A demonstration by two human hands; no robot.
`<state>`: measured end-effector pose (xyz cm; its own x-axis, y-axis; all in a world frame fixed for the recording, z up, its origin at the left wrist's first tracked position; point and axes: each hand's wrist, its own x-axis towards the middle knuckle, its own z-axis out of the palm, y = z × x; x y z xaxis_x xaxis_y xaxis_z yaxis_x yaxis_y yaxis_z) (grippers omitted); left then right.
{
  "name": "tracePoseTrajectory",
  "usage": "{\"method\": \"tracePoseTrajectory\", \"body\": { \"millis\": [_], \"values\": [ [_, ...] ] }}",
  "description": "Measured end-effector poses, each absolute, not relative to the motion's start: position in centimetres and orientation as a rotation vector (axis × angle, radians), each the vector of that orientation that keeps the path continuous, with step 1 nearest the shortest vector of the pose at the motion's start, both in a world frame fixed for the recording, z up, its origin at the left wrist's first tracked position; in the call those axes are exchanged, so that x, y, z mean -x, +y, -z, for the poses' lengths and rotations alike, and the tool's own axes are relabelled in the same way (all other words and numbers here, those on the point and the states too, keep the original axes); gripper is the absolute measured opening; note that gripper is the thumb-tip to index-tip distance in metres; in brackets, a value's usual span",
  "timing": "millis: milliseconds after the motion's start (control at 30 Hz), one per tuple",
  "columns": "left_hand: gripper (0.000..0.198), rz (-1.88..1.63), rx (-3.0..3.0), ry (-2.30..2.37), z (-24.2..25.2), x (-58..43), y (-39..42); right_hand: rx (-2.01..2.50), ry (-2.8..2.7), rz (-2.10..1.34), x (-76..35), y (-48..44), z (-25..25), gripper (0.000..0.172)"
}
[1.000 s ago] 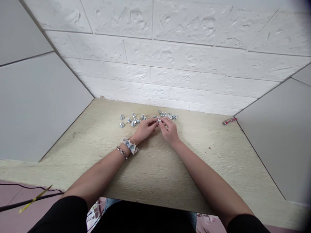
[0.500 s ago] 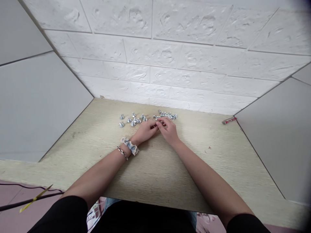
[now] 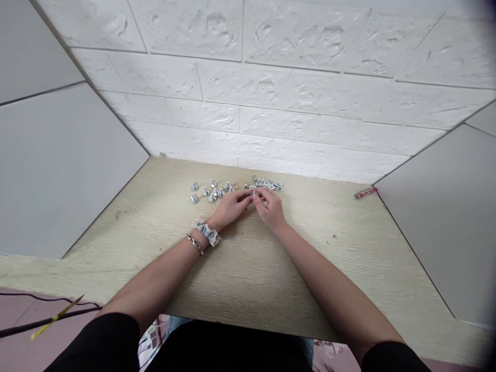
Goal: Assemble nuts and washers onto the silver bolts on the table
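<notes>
Close together over the table, my left hand and my right hand meet at the fingertips. Pinched between them is a small silver fastener; the fingers cover most of it, and whether it is a bolt or a nut cannot be made out. Just left of my left hand, several bolts stand on their heads with washers and nuts on their shanks. Right behind my fingertips lies a loose pile of bolts, nuts and washers.
A red-and-silver tool lies at the right, against the side panel. White brick-patterned wall closes off the back, and another panel stands at the left. Small reddish scraps lie on the pale wooden table.
My fingertips have shifted slightly, and more of the silver fastener shows between them. My left hand has moved up a little, covering part of the nearest standing bolts. The piles stay put.
</notes>
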<state>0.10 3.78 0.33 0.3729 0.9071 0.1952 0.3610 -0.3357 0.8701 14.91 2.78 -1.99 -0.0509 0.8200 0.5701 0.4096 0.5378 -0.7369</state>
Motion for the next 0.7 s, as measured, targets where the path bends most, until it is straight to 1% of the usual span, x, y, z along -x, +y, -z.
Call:
{"method": "tracePoseTrajectory", "body": {
  "millis": [433,700],
  "values": [
    [0.028,-0.896,-2.107,1.152,-0.55,-0.06,3.62,1.064,-1.684,-0.462,-14.9,2.85,2.13,0.019],
    [0.025,-0.887,-2.18,1.166,-0.31,-0.06,3.58,1.084,-1.685,-0.497,-14.91,2.8,2.07,0.022]
  ]
}}
